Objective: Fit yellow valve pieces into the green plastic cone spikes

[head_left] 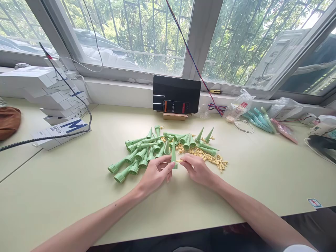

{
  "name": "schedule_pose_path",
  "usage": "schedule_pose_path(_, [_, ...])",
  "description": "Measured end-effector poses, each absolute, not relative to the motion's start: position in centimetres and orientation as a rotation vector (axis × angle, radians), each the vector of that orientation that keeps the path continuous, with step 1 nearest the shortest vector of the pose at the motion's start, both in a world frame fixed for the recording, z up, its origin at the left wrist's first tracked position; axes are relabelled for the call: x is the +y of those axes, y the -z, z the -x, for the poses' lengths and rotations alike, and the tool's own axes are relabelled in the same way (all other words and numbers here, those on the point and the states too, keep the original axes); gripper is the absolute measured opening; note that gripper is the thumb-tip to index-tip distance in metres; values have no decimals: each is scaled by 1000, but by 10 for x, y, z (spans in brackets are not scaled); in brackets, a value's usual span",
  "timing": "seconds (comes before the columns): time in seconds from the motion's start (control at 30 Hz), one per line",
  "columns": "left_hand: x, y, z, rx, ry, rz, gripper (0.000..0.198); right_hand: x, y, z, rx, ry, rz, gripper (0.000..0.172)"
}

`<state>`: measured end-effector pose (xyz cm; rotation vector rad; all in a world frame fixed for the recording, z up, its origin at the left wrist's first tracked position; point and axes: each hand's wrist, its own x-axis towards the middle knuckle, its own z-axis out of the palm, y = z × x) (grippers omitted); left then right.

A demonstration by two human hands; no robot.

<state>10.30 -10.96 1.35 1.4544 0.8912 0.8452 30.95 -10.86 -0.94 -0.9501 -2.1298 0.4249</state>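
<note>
Left forearm [111, 207] and right forearm [246, 202] are bare and converge forward (one small dark mark noted on the left). Left hand [156, 172]: grip closed, thumb extended forward. Right hand [198, 169]: palm turned inward, grip pinched at the fingertips, near the left hand.

Tabletop [183, 210]: cones [141, 154], heaped at centre; pegs [217, 162], strewn at their right, partly among them. Behind these: phone [176, 107], on a stand [175, 117], before a tablet [181, 89]. Left rear: boxes [61, 103], stacked. Right rear: bags [239, 107], in a row before the window [244, 42].
</note>
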Motion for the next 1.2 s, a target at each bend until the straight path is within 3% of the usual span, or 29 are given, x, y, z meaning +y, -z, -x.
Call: schedule_pose_path(1.2, [-107, -1, -103, 861, -1027, -1649, 30, -116, -3, -303, -2030, -710, 1072, 35])
